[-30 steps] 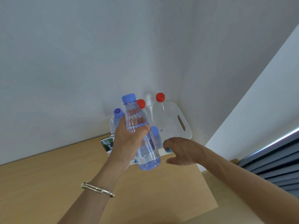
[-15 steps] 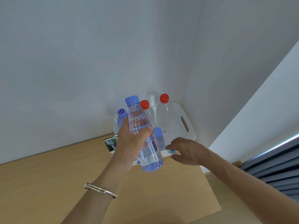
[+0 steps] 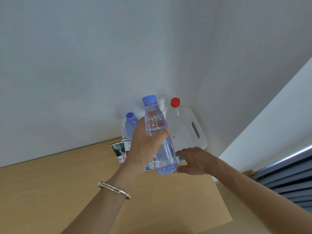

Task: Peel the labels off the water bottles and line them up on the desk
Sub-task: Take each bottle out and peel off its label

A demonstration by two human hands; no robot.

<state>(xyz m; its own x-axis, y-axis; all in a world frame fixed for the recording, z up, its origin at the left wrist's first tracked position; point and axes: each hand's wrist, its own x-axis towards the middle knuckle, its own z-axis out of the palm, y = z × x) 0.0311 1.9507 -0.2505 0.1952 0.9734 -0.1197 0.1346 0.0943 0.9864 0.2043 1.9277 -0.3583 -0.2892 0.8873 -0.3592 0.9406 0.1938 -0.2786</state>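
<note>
My left hand (image 3: 146,146) grips a clear, label-free water bottle (image 3: 157,132) with a blue cap, upright and tilted slightly, above the wooden desk (image 3: 67,191). My right hand (image 3: 194,160) sits just right of the bottle's base, fingers curled on the end of a blue and white label (image 3: 180,159) that runs behind the bottle. Behind stand a clear bottle with a red cap (image 3: 175,119) and a bottle with a purple-blue cap (image 3: 130,120), both in a white bin (image 3: 200,141). Another red cap is almost hidden by the held bottle.
A peeled label with a green waterfall picture (image 3: 119,149) lies at the bin's left front. The bin stands in the corner where two white walls meet. The desk's right edge (image 3: 222,200) drops off beside dark blue slats (image 3: 287,179).
The held bottle has shifted right and now covers the second red cap. My right hand has moved in closer to the bottle's base, staying at the label.
</note>
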